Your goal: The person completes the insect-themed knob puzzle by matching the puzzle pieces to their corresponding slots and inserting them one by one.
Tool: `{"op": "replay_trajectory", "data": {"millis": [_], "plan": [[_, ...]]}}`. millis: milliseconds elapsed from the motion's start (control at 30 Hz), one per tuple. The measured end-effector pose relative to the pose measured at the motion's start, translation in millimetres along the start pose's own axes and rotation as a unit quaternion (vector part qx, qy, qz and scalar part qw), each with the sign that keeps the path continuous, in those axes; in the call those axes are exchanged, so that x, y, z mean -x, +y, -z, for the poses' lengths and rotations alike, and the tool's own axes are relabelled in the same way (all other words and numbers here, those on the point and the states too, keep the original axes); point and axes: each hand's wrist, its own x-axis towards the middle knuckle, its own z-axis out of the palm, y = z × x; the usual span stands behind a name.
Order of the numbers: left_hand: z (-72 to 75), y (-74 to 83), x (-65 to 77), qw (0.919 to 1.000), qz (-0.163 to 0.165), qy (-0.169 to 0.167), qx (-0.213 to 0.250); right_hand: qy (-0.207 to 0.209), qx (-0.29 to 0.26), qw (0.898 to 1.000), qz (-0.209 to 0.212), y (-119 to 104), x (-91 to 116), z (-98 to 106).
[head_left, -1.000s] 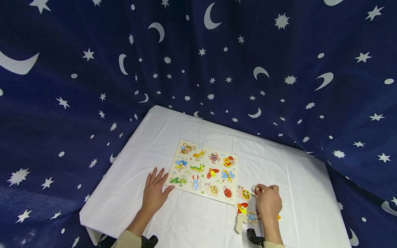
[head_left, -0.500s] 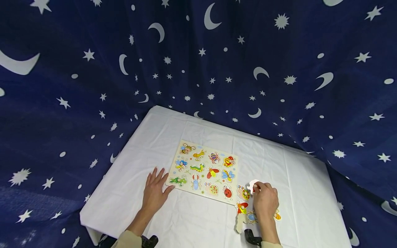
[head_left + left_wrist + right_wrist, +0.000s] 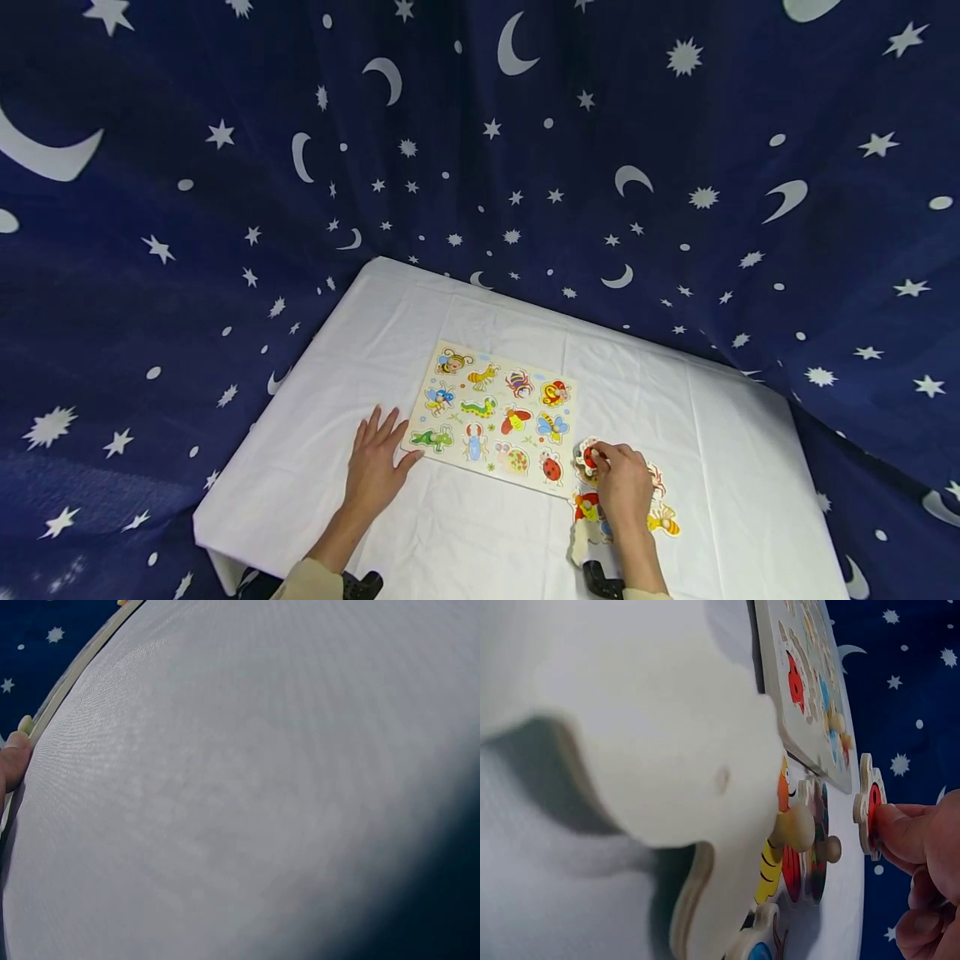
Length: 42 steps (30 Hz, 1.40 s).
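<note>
A wooden insect puzzle board (image 3: 491, 429) lies on the white table. My left hand (image 3: 372, 467) rests with spread fingers at its lower left corner; the left wrist view shows the thumb (image 3: 15, 754) against the board's edge. My right hand (image 3: 627, 487) pinches a ladybug puzzle piece (image 3: 871, 806) between thumb and fingers, raised off the table just right of the board. Under and around it lie loose knobbed pieces: a red winged insect (image 3: 587, 505), a yellow striped insect (image 3: 664, 522) and a snail partly hidden by the ladybug.
A pale overturned piece (image 3: 581, 542) lies nearest the person, large and close in the right wrist view. White cloth covers the table (image 3: 360, 350). A dark blue curtain (image 3: 480, 125) with moons and stars hangs around it.
My right hand has lifted the ladybug piece and carried it left toward the board, uncovering pieces on the right. The left hand stays in place.
</note>
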Motion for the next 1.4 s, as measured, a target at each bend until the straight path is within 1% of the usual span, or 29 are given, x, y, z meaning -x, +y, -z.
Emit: {"op": "replay_trajectory", "data": {"millis": [67,200,467,600,867,1100,1200,1400], "plan": [[-0.2,-0.2,0.8,1.0,-0.002,0.003,0.001,-0.001,-0.004,1.0,0.005,-0.9,0.9,-1.4],[-0.6,-0.6,0.8,0.9999,-0.005,0.008,-0.004,-0.001,-0.027,0.999,0.02,-2.5,1.9,-3.7],[-1.2,-1.0,0.6,1.0,0.003,-0.004,-0.004,-0.02,-0.066,0.994,0.084,-5.9,7.0,-8.9],[-0.5,-1.0,1.1,1.0,0.005,0.0,0.0,-0.027,-0.077,0.992,0.1,-9.3,9.2,-13.6],[-1.9,-0.9,1.1,1.0,0.004,-0.001,-0.004,-0.04,-0.08,0.99,0.108,-18.2,9.6,-17.8],[-3.7,-1.3,0.4,1.0,0.002,0.003,-0.005,-0.074,-0.072,0.988,0.115,-23.6,10.4,-18.8],[-3.8,-1.4,0.7,1.0,0.001,0.005,-0.004,-0.091,-0.066,0.987,0.111,-26.0,10.4,-19.2],[-3.2,-1.8,1.0,1.0,0.0,0.007,-0.006,-0.105,-0.06,0.987,0.104,-31.3,10.8,-20.7]]}}
